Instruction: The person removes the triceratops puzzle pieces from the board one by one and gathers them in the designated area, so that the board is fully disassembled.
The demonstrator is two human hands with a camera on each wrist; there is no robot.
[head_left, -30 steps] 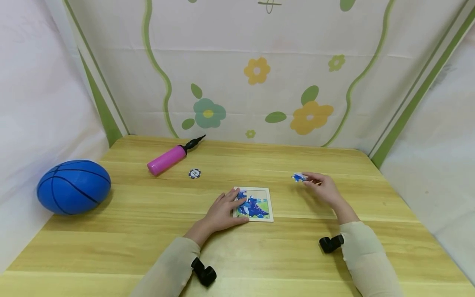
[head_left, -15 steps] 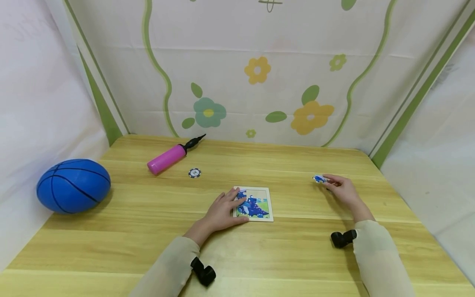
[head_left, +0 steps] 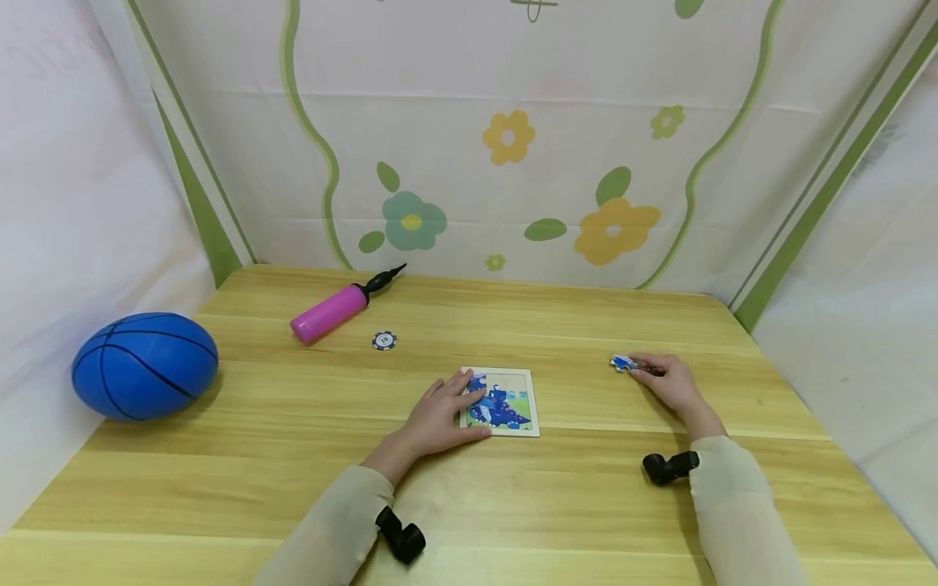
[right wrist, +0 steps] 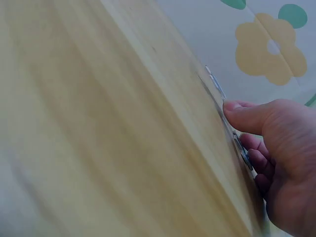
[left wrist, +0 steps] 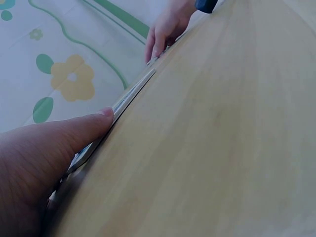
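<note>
A small square puzzle board (head_left: pixel 535 408) with a pale frame lies mid-table, partly filled with a blue dinosaur picture; its upper right shows bare backing. My left hand (head_left: pixel 440 417) rests on its left side, fingers spread and thumb along the near edge. The left fingers hide part of the picture. Off to the right, my right hand (head_left: pixel 670 384) pinches a blue-and-white jigsaw piece (head_left: pixel 623 363) between thumb and fingers, low over the table. In the right wrist view, a second thin flat piece (right wrist: pixel 242 150) shows beneath the curled fingers, mostly hidden.
A blue ball (head_left: pixel 146 366) with black lines sits at the table's left edge. Behind the board to the left are a pink hand pump (head_left: pixel 330 315) with a black nozzle and a poker chip (head_left: pixel 384 341). Fabric walls (head_left: pixel 454 163) with printed flowers surround the wooden table (head_left: pixel 557 505).
My right hand has carried the jigsaw piece to the right, away from the board, then slightly back left and lower. My left hand has stayed on the board.
</note>
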